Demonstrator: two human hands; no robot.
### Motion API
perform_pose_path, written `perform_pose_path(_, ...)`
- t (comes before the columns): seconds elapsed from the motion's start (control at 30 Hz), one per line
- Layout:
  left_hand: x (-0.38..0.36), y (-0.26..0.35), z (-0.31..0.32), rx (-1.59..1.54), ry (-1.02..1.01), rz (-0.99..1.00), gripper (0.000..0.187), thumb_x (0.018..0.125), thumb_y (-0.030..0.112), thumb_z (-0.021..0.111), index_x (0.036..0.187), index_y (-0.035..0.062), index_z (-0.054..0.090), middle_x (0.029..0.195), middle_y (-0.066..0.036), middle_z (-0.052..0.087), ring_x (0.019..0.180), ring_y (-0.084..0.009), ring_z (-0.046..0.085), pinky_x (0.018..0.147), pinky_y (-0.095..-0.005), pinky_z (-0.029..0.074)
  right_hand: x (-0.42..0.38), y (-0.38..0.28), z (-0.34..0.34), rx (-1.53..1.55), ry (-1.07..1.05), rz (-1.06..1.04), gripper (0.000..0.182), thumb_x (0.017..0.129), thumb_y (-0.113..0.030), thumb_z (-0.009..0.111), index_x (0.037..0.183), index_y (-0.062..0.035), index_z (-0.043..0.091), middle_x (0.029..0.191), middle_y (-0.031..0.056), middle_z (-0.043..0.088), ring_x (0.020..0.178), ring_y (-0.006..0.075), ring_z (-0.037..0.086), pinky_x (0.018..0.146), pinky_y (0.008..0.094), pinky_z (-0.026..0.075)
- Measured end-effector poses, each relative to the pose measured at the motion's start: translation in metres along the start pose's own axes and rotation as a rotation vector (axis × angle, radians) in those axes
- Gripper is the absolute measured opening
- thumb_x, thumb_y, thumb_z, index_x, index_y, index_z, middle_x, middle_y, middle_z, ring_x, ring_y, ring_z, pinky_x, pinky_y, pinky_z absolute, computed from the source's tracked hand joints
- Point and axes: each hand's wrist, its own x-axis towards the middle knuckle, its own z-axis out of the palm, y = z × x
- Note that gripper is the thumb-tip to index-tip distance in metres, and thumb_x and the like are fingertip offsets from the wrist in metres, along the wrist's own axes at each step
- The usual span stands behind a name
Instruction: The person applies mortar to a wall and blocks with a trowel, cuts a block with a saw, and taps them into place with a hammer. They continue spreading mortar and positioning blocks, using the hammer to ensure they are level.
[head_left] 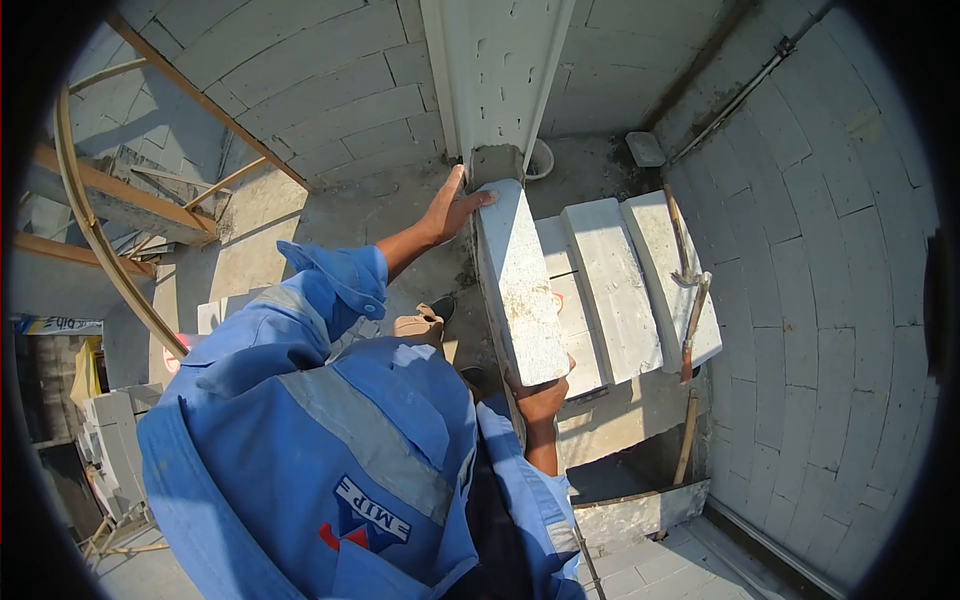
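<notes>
A long, light grey aerated concrete block (520,285) lies between my two hands, its far end close to a patch of wet-looking grey mortar (497,163) at the foot of a white upright post (500,70). My left hand (452,207) rests at the block's far left edge, thumb over the top and fingers stretched toward the post. Wrapped round the near end is my right hand (541,395), its fingers partly hidden under the block. What bears the block from below is mostly hidden.
Several similar blocks (612,290) are stacked to the right, with hand tools (692,310) lying on top. A white bucket (540,160) stands behind the post. Block walls (800,300) rise at right and back. A curved wooden strip (85,215) and timber beams (130,195) are at left.
</notes>
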Motion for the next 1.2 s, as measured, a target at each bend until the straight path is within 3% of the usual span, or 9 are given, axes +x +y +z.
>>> perform_pose_path(0.2, -0.005, 0.016, 0.004, -0.079, -0.020, -0.033, 0.057, 0.091, 0.019, 0.062, 0.141, -0.0005, 0.041, 0.135, -0.013, 0.053, 0.125, -0.0222, 0.048, 0.109, -0.0340, 0.034, -0.001, 0.000, 0.007, 0.021, 0.068, -0.001, 0.080, 0.070, -0.035, 0.087, 0.128, -0.0039, 0.043, 0.127, 0.0191, 0.057, 0.118, 0.0369, 0.059, 0.097, 0.0431, 0.050)
perform_pose_path(0.37, -0.008, 0.023, 0.002, -0.107, -0.028, -0.056, 0.058, 0.091, 0.014, 0.057, 0.144, -0.0006, 0.038, 0.140, -0.011, 0.049, 0.131, -0.0213, 0.043, 0.112, -0.0329, 0.029, -0.004, -0.015, 0.004, 0.255, 0.128, 0.134, 0.080, 0.067, -0.030, 0.089, 0.126, -0.0061, 0.041, 0.127, 0.0190, 0.057, 0.117, 0.0366, 0.060, 0.098, 0.0427, 0.049)
perform_pose_path(0.43, -0.008, 0.029, -0.001, -0.045, 0.003, -0.112, 0.057, 0.091, 0.014, 0.057, 0.143, -0.0006, 0.040, 0.141, -0.011, 0.048, 0.133, -0.0214, 0.040, 0.114, -0.0333, 0.026, 0.000, -0.016, 0.008, 0.260, 0.166, 0.095, 0.081, 0.066, -0.031, 0.090, 0.126, -0.0068, 0.041, 0.127, 0.0189, 0.057, 0.116, 0.0368, 0.060, 0.098, 0.0433, 0.049)
perform_pose_path(0.47, -0.006, 0.024, -0.004, 0.010, -0.015, -0.069, 0.056, 0.090, 0.017, 0.056, 0.142, -0.0007, 0.042, 0.140, -0.010, 0.049, 0.131, -0.0215, 0.042, 0.113, -0.0331, 0.027, 0.002, -0.014, 0.008, 0.253, 0.206, 0.011, 0.081, 0.066, -0.031, 0.090, 0.125, -0.0067, 0.041, 0.126, 0.0192, 0.057, 0.116, 0.0371, 0.060, 0.096, 0.0439, 0.050)
perform_pose_path(0.87, -0.009, 0.015, -0.002, -0.015, 0.079, -0.029, 0.038, 0.090, 0.016, 0.055, 0.124, -0.0004, 0.055, 0.121, -0.007, 0.056, 0.115, -0.0181, 0.050, 0.106, -0.0311, 0.033, -0.004, -0.007, 0.008, 0.329, 0.164, 0.065, 0.076, 0.067, -0.025, 0.086, 0.126, -0.0052, 0.041, 0.129, 0.0213, 0.057, 0.118, 0.0388, 0.059, 0.099, 0.0445, 0.049)
perform_pose_path(1.2, -0.007, 0.014, -0.003, -0.021, 0.063, -0.040, 0.038, 0.090, 0.013, 0.055, 0.126, 0.0001, 0.055, 0.123, -0.007, 0.055, 0.116, -0.0186, 0.048, 0.107, -0.0314, 0.031, -0.005, -0.002, 0.011, 0.333, 0.170, 0.035, 0.074, 0.067, -0.025, 0.085, 0.125, -0.0036, 0.045, 0.132, 0.0233, 0.057, 0.118, 0.0399, 0.060, 0.101, 0.0445, 0.048)
